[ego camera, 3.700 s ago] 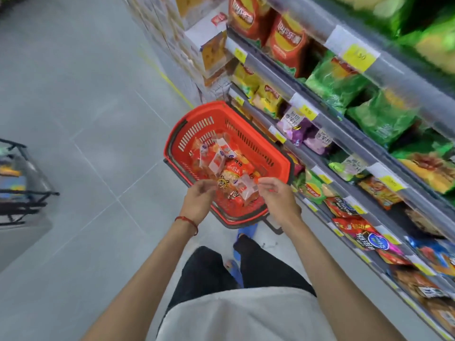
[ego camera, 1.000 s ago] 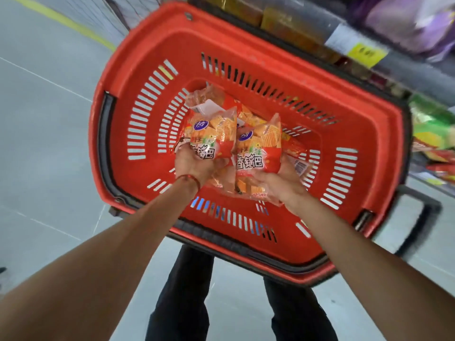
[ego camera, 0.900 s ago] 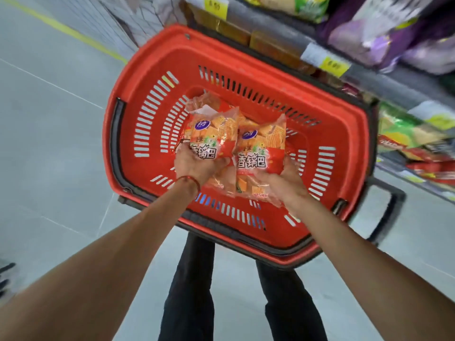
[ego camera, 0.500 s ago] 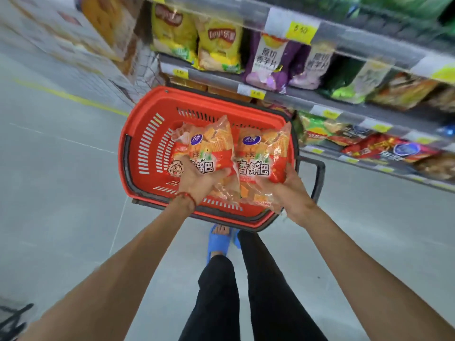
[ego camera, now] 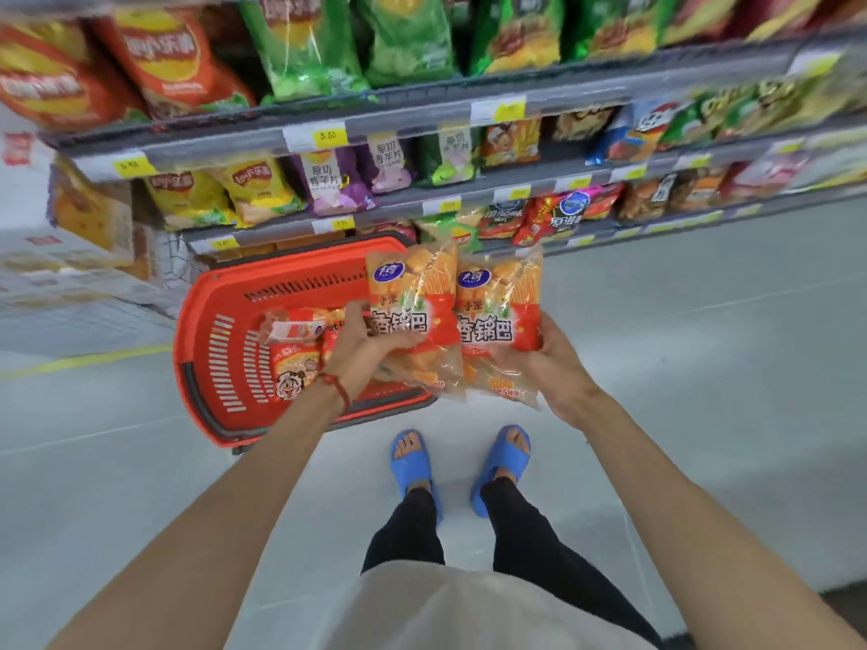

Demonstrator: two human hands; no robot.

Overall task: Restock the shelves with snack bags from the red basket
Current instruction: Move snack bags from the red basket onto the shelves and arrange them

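Upright in left hand [ego camera: 360, 355], snack bag [ego camera: 413, 293]

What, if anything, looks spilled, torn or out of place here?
Nothing stands out. The left hand holds the left bag and the right hand the right bag, both upright, no tears showing. Leftover bags lie inside the red basket, none on the floor.

Bare forearms, red string bracelet [ego camera: 338, 391] (left wrist), black trousers [ego camera: 469, 537], blue slides [ego camera: 413, 462], pale top [ego camera: 460, 612]
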